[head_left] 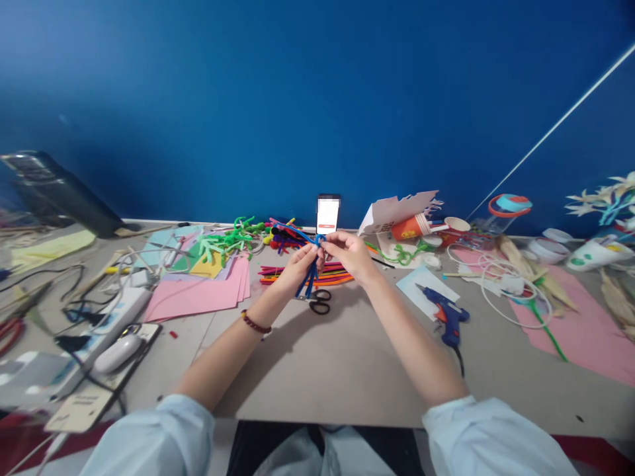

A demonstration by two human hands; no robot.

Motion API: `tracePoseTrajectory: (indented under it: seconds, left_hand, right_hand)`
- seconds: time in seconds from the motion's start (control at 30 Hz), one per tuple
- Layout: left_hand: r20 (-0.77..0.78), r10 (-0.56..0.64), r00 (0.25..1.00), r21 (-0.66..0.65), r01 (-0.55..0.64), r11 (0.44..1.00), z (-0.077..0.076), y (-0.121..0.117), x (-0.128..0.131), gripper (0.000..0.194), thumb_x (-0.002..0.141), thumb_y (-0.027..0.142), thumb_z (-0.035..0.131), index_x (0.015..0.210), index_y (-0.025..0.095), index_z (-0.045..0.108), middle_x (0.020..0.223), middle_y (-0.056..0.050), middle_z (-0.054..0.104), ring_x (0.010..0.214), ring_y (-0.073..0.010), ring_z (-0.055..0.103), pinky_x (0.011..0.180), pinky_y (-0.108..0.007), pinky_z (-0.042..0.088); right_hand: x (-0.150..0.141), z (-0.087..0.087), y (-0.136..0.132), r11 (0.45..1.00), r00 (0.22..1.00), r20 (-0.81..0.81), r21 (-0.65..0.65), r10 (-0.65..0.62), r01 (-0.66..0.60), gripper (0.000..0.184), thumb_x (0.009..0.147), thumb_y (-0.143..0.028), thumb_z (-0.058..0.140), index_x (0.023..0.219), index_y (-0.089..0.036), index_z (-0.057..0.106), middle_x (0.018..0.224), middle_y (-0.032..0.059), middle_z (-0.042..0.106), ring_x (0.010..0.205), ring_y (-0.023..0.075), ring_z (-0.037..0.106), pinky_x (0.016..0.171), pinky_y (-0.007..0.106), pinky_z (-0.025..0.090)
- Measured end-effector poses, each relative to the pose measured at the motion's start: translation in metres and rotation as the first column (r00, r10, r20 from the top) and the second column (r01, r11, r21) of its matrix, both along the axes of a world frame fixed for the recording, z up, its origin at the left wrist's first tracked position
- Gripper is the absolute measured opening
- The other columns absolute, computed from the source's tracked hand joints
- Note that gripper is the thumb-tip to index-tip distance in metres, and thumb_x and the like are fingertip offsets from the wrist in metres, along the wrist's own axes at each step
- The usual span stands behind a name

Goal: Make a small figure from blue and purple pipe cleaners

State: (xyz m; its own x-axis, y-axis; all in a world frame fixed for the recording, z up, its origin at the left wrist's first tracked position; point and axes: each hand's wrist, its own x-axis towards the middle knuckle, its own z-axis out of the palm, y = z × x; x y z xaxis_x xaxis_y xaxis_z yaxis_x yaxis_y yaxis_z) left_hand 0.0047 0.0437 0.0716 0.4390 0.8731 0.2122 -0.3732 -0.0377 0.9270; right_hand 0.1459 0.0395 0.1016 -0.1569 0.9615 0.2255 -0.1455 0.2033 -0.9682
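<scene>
Both my hands meet in the middle, above the table, around a bundle of blue pipe cleaners. My left hand pinches the bundle, whose lower ends hang down below the fingers. With fingertips closed at the blue knot or loop on top, my right hand grips the same pipe cleaners. Some blue strands stick out to the upper left. Under the hands lie loose pink, red and orange pipe cleaners and a pair of scissors with black handles. Fingers partly hide the join.
A phone stands against the blue wall. Pink paper sheets and green pipe cleaners lie left. To the right are a blue glue gun, paper cups and a white cable. A power strip sits far left.
</scene>
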Motion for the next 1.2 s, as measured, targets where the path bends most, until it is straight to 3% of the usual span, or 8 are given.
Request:
tracePoseTrajectory:
  seconds: [0.27, 0.53, 0.7, 0.9, 1.03, 1.2]
  left_hand:
    - [-0.018, 0.018, 1.0, 0.008, -0.018, 1.0, 0.0, -0.001, 0.001, 0.034, 0.079, 0.047, 0.058, 0.07, 0.016, 0.05, 0.062, 0.002, 0.046, 0.056, -0.0086, 0.043, 0.057, -0.022, 0.04]
    - [-0.2, 0.17, 0.965, 0.156, -0.14, 0.978, -0.002, 0.0, 0.0, 0.039, 0.077, 0.055, 0.055, 0.073, 0.017, 0.053, 0.062, 0.002, 0.05, 0.055, -0.0086, 0.045, 0.054, -0.022, 0.039]
    - [-0.249, 0.295, 0.923, 0.34, -0.202, 0.919, -0.002, -0.001, 0.001, 0.042, 0.081, 0.056, 0.05, 0.069, 0.017, 0.053, 0.058, 0.002, 0.046, 0.054, -0.0092, 0.041, 0.054, -0.023, 0.036]
    - [-0.269, 0.385, 0.883, 0.419, -0.252, 0.872, -0.007, -0.001, 0.001, 0.04, 0.085, 0.052, 0.047, 0.068, 0.017, 0.054, 0.059, 0.001, 0.047, 0.055, -0.0097, 0.04, 0.053, -0.023, 0.034]
    - [-0.273, 0.443, 0.854, 0.496, -0.27, 0.826, -0.006, 0.001, -0.002, 0.037, 0.086, 0.048, 0.047, 0.067, 0.017, 0.054, 0.061, 0.0, 0.05, 0.058, -0.0111, 0.044, 0.058, -0.024, 0.037]
    - [-0.256, 0.509, 0.822, 0.614, -0.268, 0.743, 0.001, 0.004, -0.009, 0.034, 0.085, 0.043, 0.049, 0.064, 0.017, 0.056, 0.066, -0.003, 0.056, 0.065, -0.0143, 0.05, 0.063, -0.026, 0.041]
  right_hand:
    - [0.004, 0.006, -0.004, 1.0, 0.999, 0.044, 0.025, -0.006, 0.005, 0.026, 0.07, -0.043, 0.068, 0.074, -0.018, 0.062, 0.065, 0.0004, 0.064, 0.06, 0.0124, 0.059, 0.063, 0.028, 0.047]
    - [0.003, -0.002, -0.001, 0.996, 0.993, 0.097, 0.058, -0.069, 0.064, 0.035, 0.06, -0.046, 0.075, 0.073, -0.019, 0.057, 0.064, -0.0015, 0.06, 0.061, 0.0131, 0.057, 0.063, 0.029, 0.047]
    - [0.003, -0.002, -0.001, 0.995, 0.991, 0.098, 0.055, -0.088, 0.083, 0.032, 0.061, -0.043, 0.075, 0.071, -0.019, 0.056, 0.067, -0.002, 0.058, 0.062, 0.0123, 0.056, 0.061, 0.027, 0.046]
    - [0.002, -0.004, 0.001, 0.995, 0.994, 0.055, 0.033, -0.097, 0.095, 0.033, 0.059, -0.041, 0.077, 0.072, -0.02, 0.055, 0.065, -0.0036, 0.055, 0.061, 0.0117, 0.054, 0.058, 0.026, 0.047]
    - [0.005, -0.004, 0.003, 0.997, 0.995, 0.088, 0.066, -0.044, 0.038, 0.036, 0.062, -0.041, 0.076, 0.089, -0.022, 0.064, 0.08, 0.0007, 0.06, 0.071, 0.0136, 0.056, 0.062, 0.027, 0.049]
    - [0.007, -0.001, 0.002, 0.987, 0.992, 0.12, 0.153, 0.033, -0.051, 0.029, 0.064, -0.039, 0.075, 0.084, -0.022, 0.066, 0.078, 0.0014, 0.061, 0.072, 0.0155, 0.058, 0.067, 0.03, 0.05]
